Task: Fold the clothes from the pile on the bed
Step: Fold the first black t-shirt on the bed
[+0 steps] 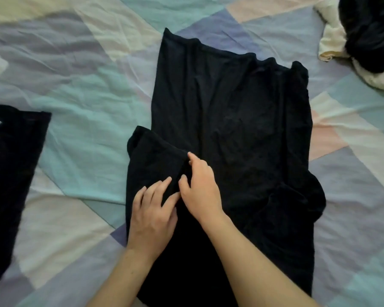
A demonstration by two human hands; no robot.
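- Black shirt lies spread lengthwise down the middle of the frame on the bedsheet, a patchwork of pale teal, lilac, cream and pink, wrinkled.
- Shirt's far edge reaches the upper centre; its near end runs off the bottom edge under the forearms.
- One sleeve is folded inward at centre left; another bunch of fabric bulges at the shirt's right side, lower right of centre.
- Left hand, lower centre: fingers fairly straight and slightly spread, pressing flat on the folded sleeve.
- Right hand, just right of the left and touching it at the thumb: fingers bent, tips on the sleeve's edge where it meets the shirt body. Whether it pinches the cloth or only presses, cannot tell.
- Both forearms are bare and enter from the bottom edge.
- Second black garment lies flat at the left edge, well apart from the shirt; a white patch shows at its upper left.
- Pile in the upper right corner: dark cloth bundled on top of cream cloth.
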